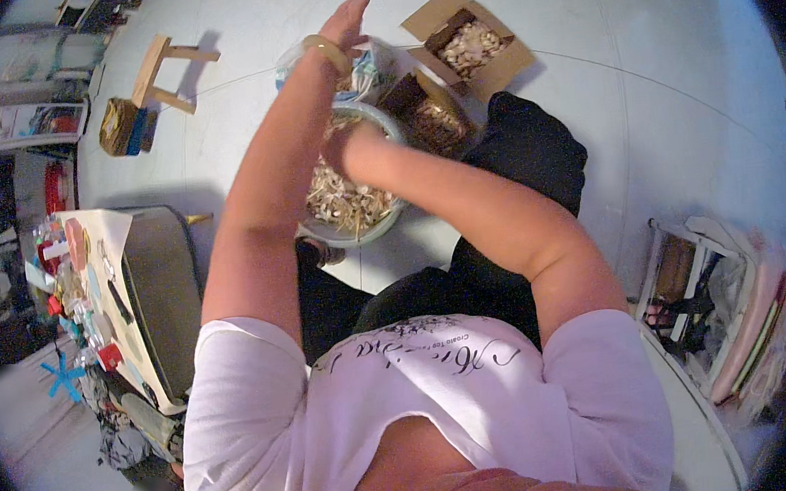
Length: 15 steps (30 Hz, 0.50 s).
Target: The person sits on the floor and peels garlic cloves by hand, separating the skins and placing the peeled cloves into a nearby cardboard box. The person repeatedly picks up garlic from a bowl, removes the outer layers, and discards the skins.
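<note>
A round pale basin stands on the floor before me, heaped with whitish clove-like pieces and straw-coloured bits of stalk. My right hand is down among them on the far side of the basin; motion blur hides its fingers. My left hand, with a pale bangle at the wrist, reaches past the basin over a white and blue bag. Its fingers are stretched out, and nothing shows in them.
Right of the bag, an open container holds brownish scraps. Beyond it sits an open cardboard box of pale cloves. A wooden stool lies far left, near a cluttered table. A rack stands at right.
</note>
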Each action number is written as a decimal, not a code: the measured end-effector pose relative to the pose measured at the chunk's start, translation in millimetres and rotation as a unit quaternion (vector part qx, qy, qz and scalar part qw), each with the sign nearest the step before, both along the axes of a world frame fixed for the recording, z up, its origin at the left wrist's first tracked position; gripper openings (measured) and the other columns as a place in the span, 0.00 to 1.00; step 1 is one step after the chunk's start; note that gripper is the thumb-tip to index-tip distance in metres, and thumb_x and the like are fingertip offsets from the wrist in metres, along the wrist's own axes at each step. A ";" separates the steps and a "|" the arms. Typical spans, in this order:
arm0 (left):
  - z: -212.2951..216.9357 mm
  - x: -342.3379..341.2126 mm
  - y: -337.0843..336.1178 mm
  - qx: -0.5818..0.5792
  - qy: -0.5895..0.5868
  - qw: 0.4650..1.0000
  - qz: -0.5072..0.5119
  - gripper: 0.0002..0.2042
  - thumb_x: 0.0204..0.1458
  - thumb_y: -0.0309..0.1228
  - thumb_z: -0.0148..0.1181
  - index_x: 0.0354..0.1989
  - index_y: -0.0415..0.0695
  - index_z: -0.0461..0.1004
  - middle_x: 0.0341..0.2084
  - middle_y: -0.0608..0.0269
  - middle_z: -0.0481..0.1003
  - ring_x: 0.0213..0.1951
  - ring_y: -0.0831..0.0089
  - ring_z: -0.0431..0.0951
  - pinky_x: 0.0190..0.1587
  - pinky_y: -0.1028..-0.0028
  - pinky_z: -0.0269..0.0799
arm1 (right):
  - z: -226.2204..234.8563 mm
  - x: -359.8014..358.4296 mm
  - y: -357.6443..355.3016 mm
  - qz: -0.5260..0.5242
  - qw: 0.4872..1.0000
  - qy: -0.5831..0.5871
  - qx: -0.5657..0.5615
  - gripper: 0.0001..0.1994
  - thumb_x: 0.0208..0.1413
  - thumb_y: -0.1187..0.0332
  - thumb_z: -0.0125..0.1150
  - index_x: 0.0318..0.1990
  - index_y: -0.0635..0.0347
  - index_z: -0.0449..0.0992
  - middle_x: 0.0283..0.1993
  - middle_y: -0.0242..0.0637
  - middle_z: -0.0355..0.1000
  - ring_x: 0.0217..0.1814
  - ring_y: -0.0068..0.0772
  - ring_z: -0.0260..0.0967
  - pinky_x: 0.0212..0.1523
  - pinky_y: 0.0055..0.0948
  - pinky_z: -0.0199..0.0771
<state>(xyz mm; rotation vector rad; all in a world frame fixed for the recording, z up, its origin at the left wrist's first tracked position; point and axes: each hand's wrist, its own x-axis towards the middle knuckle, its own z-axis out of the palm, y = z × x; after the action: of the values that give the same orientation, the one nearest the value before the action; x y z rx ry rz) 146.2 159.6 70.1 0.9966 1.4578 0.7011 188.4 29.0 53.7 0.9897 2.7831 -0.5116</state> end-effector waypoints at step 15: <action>-27.0 -123.8 -203.1 0.129 -0.110 0.978 0.123 0.09 0.46 0.32 0.52 0.33 0.42 0.67 0.24 0.70 0.68 0.26 0.85 0.66 0.28 0.84 0.62 | -11.3 -21.0 7.1 -0.126 0.838 0.388 -0.362 0.11 0.45 0.64 0.49 0.34 0.61 0.65 0.24 0.29 0.63 0.27 0.20 0.59 0.29 0.21 0.60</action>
<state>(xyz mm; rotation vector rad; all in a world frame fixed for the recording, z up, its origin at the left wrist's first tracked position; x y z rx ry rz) 22.5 -43.5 43.2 0.9072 1.3278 1.1672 167.3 36.1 42.4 1.0872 2.5381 -2.2271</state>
